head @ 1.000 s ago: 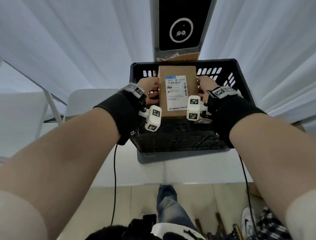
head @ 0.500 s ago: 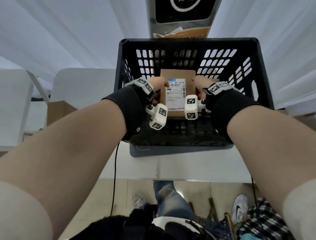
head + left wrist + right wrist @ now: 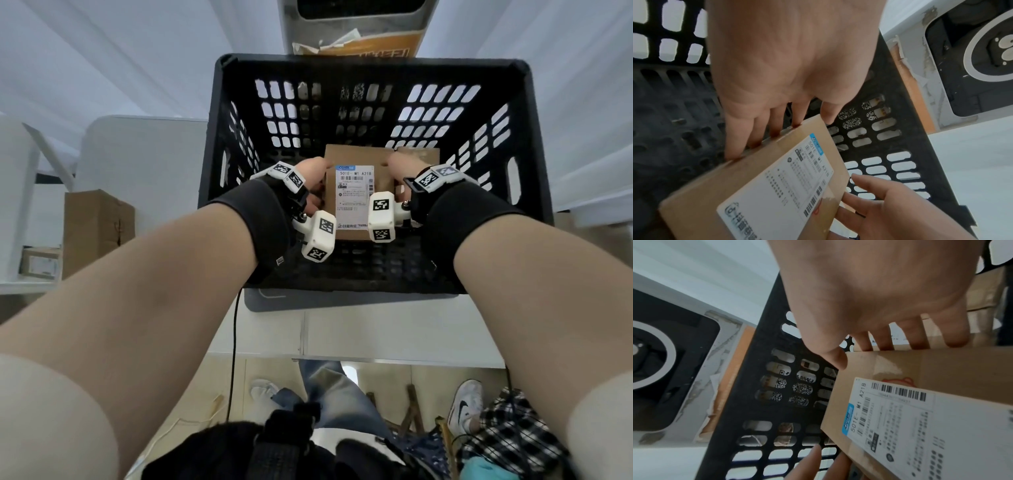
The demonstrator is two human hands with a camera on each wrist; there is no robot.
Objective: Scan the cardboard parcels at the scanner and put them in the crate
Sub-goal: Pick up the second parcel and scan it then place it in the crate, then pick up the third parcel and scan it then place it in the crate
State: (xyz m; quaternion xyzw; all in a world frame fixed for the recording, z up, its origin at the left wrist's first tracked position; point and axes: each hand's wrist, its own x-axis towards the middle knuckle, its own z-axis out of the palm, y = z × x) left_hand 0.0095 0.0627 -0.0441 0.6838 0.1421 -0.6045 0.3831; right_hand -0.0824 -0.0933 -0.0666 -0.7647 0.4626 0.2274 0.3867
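Observation:
A flat cardboard parcel (image 3: 354,157) with a white shipping label sits low inside the black plastic crate (image 3: 373,62), held between both hands. My left hand (image 3: 310,171) grips its left edge, fingers tucked beneath the parcel (image 3: 756,186). My right hand (image 3: 399,168) grips the right edge, its fingers behind the parcel (image 3: 920,410) and its thumb at the far corner. Behind the crate, the scanner (image 3: 356,13) stands with its black face and white ring (image 3: 982,48). Whether the parcel touches the crate floor is hidden.
Another cardboard parcel (image 3: 421,156) lies in the crate's right part. The crate sits on a white table (image 3: 376,325). An orange torn carton (image 3: 359,48) is under the scanner. A brown box (image 3: 96,226) and a small parcel (image 3: 39,263) are at left.
Both hands have carried the parcel from rim height in front of the scanner down into the crate. The grip on its two edges has stayed the same.

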